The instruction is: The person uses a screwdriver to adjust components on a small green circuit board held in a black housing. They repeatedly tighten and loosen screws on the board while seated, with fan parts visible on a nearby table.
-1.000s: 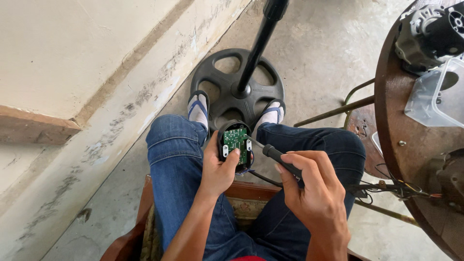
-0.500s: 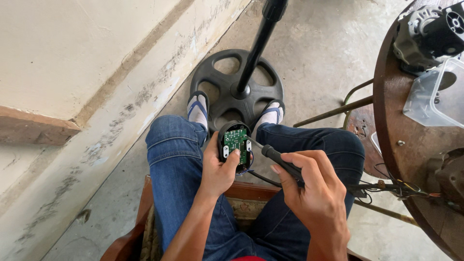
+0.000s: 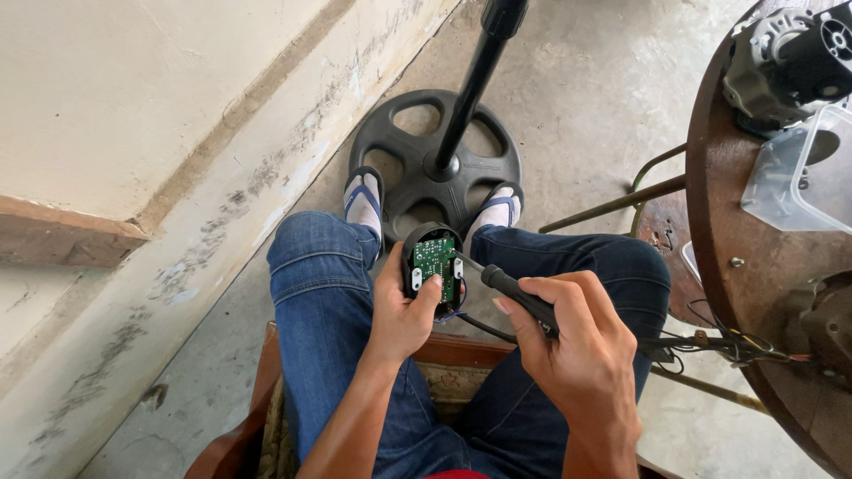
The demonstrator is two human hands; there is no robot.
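The person is sitting on a wooden chair (image 3: pixel 257 390) with blue jeans on, looking down at both hands.

The left hand (image 3: pixel 401 306) is wrapping around a small black case (image 3: pixel 433 262). The fingers are closing tight on its sides, and the thumb (image 3: pixel 426 297) is pressing on the front. Inside the open case a green board (image 3: pixel 435 258) is showing. The case is sitting between the knees, just at 12 o'clock from the left hand.

The right hand (image 3: pixel 577 341) is closing like a fist around the dark handle of a thin tool (image 3: pixel 510 288). The tip is pointing toward 10 o'clock and touching the right edge of the green board. A black cord (image 3: pixel 674 341) is running from the tool toward 3 o'clock, up to the round wooden table (image 3: pixel 719 222).

At 12 o'clock from the hands, two feet in sandals are resting on a round black stand base (image 3: pixel 417 168) with a pole (image 3: pixel 470 89) going up. On the table a grey motor (image 3: pixel 785 62) and a clear plastic tub (image 3: pixel 799 177) are sitting well apart from the hands.

I think the tip could slip off the board and poke the left thumb, because the thumb is sitting so near. The cord could tug the tool sideways if it is catching on the table edge. The case could wobble, since only one hand is holding it in the air.
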